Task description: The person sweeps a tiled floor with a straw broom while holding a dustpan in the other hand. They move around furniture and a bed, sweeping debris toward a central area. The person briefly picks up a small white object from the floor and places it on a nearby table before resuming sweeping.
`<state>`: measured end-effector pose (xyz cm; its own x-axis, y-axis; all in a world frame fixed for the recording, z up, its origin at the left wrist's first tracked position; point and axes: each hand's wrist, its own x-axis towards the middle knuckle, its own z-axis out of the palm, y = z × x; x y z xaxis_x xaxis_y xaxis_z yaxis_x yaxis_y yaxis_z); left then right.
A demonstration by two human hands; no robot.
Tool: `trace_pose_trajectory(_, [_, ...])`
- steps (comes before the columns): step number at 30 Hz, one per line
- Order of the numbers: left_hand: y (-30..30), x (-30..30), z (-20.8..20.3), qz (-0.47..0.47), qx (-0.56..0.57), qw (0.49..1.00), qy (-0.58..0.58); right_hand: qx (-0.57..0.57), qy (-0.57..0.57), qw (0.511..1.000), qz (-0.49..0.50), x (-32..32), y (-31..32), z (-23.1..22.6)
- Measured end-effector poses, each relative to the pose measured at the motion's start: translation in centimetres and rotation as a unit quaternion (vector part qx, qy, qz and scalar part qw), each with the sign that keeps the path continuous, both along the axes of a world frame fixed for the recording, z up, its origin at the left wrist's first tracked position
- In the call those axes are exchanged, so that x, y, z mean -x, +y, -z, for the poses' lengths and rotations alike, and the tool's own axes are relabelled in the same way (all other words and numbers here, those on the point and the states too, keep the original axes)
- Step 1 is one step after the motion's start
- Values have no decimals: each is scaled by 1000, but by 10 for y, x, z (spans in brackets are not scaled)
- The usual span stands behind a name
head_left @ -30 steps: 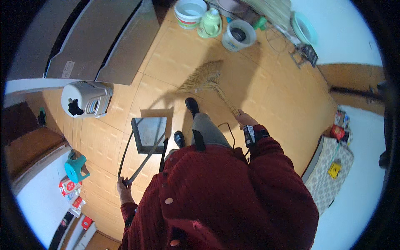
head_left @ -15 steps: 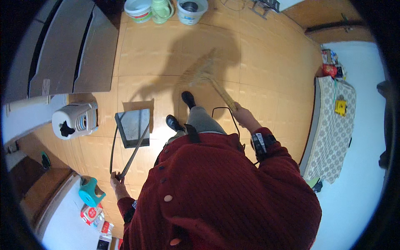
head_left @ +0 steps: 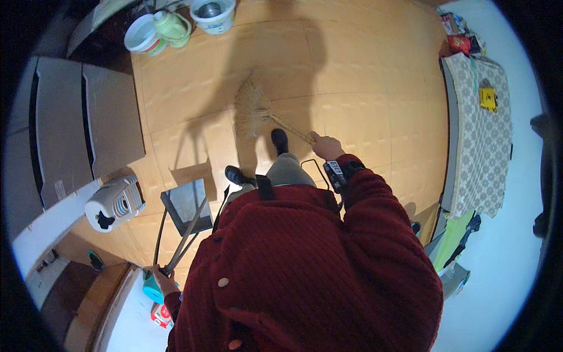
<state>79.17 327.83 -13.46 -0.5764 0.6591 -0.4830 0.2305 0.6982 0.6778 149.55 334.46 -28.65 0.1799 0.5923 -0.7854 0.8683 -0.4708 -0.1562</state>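
My right hand [head_left: 328,146] is closed round the end of the short, pale handle of a straw broom [head_left: 251,108]. Its fanned bristles spread over the floor ahead of my shoes, to the left of the handle. Low on the left, my left hand [head_left: 165,280] grips the top of a dustpan's long thin handle bars. The grey dustpan [head_left: 186,199] is at floor level left of my feet, its dark back edge toward me. Its tray shows no clear pile of dirt.
A white slatted basket [head_left: 115,203] stands beside grey drawers [head_left: 61,123] on the left. At the far left are two tubs [head_left: 213,23] and a green jug [head_left: 172,29]. A cloth-covered table [head_left: 478,146] lines the right. A teal stool [head_left: 152,287] is near my left hand.
The broom head has swept leftward, and my right hand has moved left and slightly forward with it. The view has turned to the right. The dustpan stays in my left hand.
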Motion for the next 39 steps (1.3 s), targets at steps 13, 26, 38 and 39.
trace_pose_trajectory(13, [76,-122,-29,-124,47,988,-73,-14,-57,996,73,-163,-84,7])
trace_pose_trajectory(26, [214,-230,-6,-67,99,989,-91,-46,15,963,263,-184,-92,-31])
trace_pose_trajectory(38, [301,-274,71,109,118,975,-152,-44,5,862,504,-163,-102,-84])
trace_pose_trajectory(39, [309,-277,74,126,127,973,-148,-44,9,850,525,-156,-103,-87])
